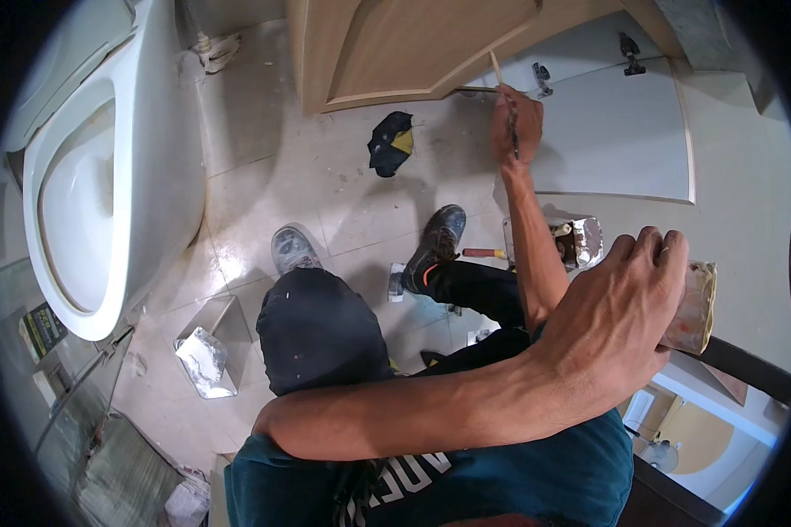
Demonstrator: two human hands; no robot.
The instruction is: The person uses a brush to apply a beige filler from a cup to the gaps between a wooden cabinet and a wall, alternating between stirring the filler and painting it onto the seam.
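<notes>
My left arm crosses in front of my body to the right. At its end my left hand point(628, 294) is closed around a small, stained container point(696, 307) with a yellowish rim; its far side is hidden by my fingers. Farther off, my right hand point(517, 127) grips a thin brush-like stick point(496, 66) with a dark, smeared lower end. Its pale upper end points at the lower edge of a wooden cabinet panel point(395, 61). Beside that hand is an open white cabinet door point(611, 140) with dark metal hinges point(631, 53).
A white toilet point(119, 202) stands at the left. On the tiled floor lie a black and yellow cloth-like piece point(390, 145), a rectangular metal tin point(215, 347), a red-handled tool point(483, 253) and a scraper-like blade point(396, 283). Another splattered tin point(580, 241) sits beneath my right forearm.
</notes>
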